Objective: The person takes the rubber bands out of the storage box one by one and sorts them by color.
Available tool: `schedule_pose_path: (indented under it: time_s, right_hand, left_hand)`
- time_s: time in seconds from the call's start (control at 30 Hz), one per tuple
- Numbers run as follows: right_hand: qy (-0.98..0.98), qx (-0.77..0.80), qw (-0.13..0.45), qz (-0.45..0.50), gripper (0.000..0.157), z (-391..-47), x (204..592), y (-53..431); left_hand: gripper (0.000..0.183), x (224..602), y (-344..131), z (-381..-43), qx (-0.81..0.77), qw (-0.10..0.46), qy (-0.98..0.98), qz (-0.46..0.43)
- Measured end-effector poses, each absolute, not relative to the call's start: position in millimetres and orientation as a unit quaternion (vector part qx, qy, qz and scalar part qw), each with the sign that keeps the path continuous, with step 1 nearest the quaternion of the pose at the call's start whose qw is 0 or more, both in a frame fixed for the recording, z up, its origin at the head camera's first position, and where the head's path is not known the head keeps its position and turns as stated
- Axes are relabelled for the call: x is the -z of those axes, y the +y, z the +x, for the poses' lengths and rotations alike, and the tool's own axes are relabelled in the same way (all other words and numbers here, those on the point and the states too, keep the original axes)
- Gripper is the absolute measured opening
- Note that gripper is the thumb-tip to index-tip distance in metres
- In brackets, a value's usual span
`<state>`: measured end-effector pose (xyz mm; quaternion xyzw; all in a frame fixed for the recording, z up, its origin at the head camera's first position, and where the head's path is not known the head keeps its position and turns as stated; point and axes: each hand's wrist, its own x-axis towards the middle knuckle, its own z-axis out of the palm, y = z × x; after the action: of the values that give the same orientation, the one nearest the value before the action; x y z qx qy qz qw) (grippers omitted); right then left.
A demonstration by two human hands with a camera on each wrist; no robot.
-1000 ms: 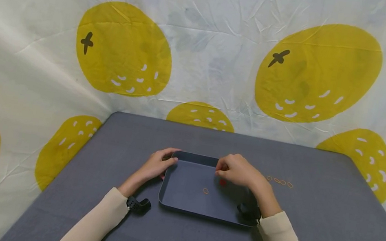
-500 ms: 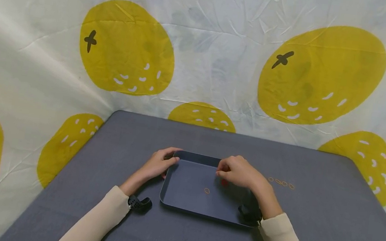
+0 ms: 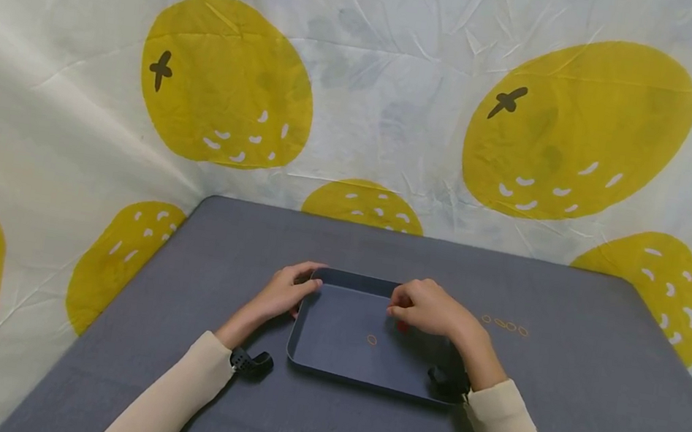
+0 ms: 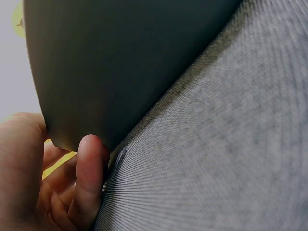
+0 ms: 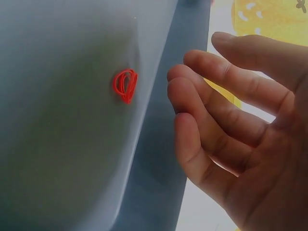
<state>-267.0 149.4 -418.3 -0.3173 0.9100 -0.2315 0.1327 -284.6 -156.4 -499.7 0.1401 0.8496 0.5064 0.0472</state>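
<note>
A shallow dark grey tray [image 3: 334, 351] lies on the table. My left hand [image 3: 282, 292] grips its far left corner, thumb over the rim and fingers outside; the left wrist view shows fingertips [image 4: 89, 159] against the outer wall. Above the tray's far right part hovers my right hand [image 3: 429, 307], fingers loosely bent, with nothing between thumb and fingers in the right wrist view. Close by, a small bunch of red rubber bands [image 5: 126, 86] lies on the tray floor, partly hidden by that hand in the head view. One orange rubber band [image 3: 371, 339] lies near the tray's middle.
Several orange rubber bands [image 3: 510, 327] lie in a row on the grey table [image 3: 586, 397], right of the tray. Behind the table hangs a white cloth [image 3: 388, 104] with yellow fruit prints. A black wrist camera [image 3: 252, 364] sits on the left wrist.
The head view has shifted slightly. Both hands, the tray and the rubber bands keep nearly the same places relative to one another.
</note>
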Motion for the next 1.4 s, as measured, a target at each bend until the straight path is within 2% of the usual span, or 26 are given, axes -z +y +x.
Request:
schedule_pose_path:
  time_s: [0.73,1.13,1.4]
  right_hand:
    - [0.907,0.229,0.133,-0.329,0.014,-267.5,420.8,149.0]
    - [0.902,0.231,0.148,-0.334,0.008,-265.6,425.2,144.6]
    - [0.904,0.213,0.146,-0.341,0.004,-264.1,430.5,140.2]
  left_hand:
    - [0.038,500.8,-156.5,-284.7,-0.508,0.044,0.848,0.143]
    - [0.039,500.6,-156.5,-284.7,-0.509,0.041,0.848,0.145]
    - [0.041,480.6,-150.6,-273.5,-0.507,0.055,0.848,0.141]
